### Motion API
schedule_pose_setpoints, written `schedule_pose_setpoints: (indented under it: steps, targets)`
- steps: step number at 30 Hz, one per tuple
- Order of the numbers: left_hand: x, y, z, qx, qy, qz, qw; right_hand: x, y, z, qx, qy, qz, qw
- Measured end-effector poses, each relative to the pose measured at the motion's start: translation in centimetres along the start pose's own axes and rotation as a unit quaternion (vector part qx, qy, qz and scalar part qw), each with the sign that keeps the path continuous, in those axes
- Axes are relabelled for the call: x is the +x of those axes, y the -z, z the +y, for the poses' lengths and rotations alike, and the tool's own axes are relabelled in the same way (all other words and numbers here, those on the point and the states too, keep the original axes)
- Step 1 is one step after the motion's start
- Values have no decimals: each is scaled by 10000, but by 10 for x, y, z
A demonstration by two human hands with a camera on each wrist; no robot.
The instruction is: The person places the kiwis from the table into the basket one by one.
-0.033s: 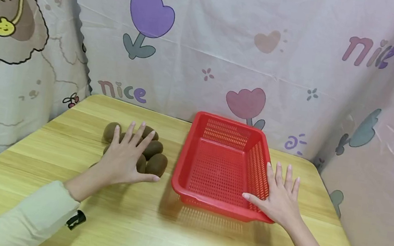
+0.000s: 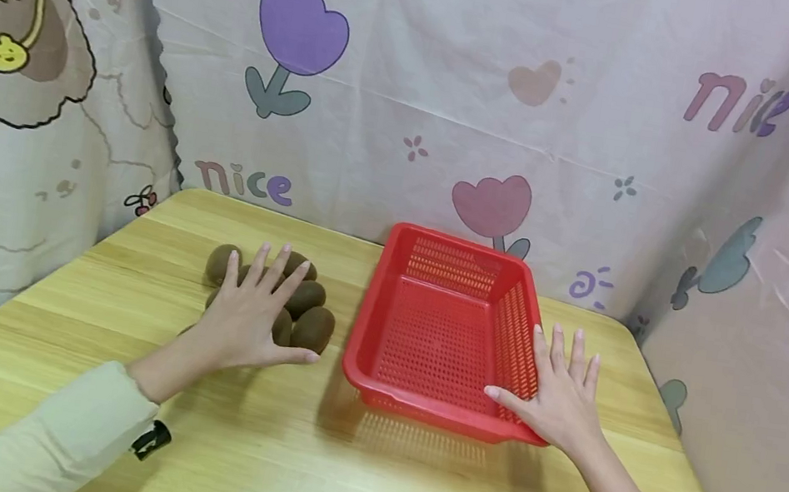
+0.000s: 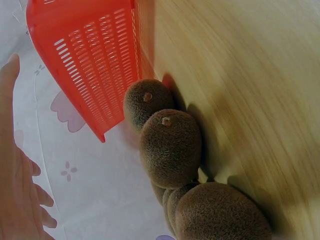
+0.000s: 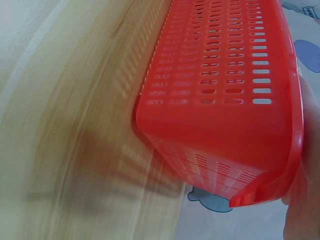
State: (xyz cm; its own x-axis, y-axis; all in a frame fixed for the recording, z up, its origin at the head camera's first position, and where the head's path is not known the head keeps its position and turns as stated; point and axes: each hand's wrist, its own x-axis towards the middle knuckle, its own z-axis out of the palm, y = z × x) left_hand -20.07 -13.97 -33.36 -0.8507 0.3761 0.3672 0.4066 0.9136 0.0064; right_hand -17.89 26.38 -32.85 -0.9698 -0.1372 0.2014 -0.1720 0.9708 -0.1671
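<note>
Several brown, fuzzy kiwis [image 2: 313, 329] lie clustered on the left half of the table. Over them my left hand [image 2: 243, 321] is spread flat with fingers and thumb apart, hiding part of the pile. In the left wrist view that hand [image 3: 20, 195] hovers to the side, apart from the kiwis [image 3: 171, 149]. A red slotted plastic basket [image 2: 438, 336] sits right of the kiwis, with nothing in it. My right hand [image 2: 564, 400] has its fingers spread at the basket's right rim, the thumb reaching over the near right corner. In the right wrist view, it is beside the rim [image 4: 295, 125].
The light wood-grain table [image 2: 245, 444] runs up to a printed white curtain [image 2: 421, 56] at the back, with more curtain on both sides. One kiwi [image 3: 147, 102] lies close to the basket's left wall [image 3: 95, 70] in the left wrist view.
</note>
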Motion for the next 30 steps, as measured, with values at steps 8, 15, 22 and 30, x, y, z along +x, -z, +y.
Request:
schedule_pose_setpoints:
  steps: [8, 15, 22, 30]
  targets:
    - [-1, 1, -2, -138, -37, 86, 9999, 1, 0, 1, 46, -17, 11, 10000]
    - [-3, -2, -5, -285, -67, 141, 9995, -2, 4, 5, 144, -85, -11, 9999]
    - [-8, -5, -15, -462, -21, 108, 9989, -4, 5, 8, 130, 6, -51, 9999]
    - [-18, -12, -29, -815, 125, -76, 9966, -8, 10, 13, 297, 189, -296, 9989]
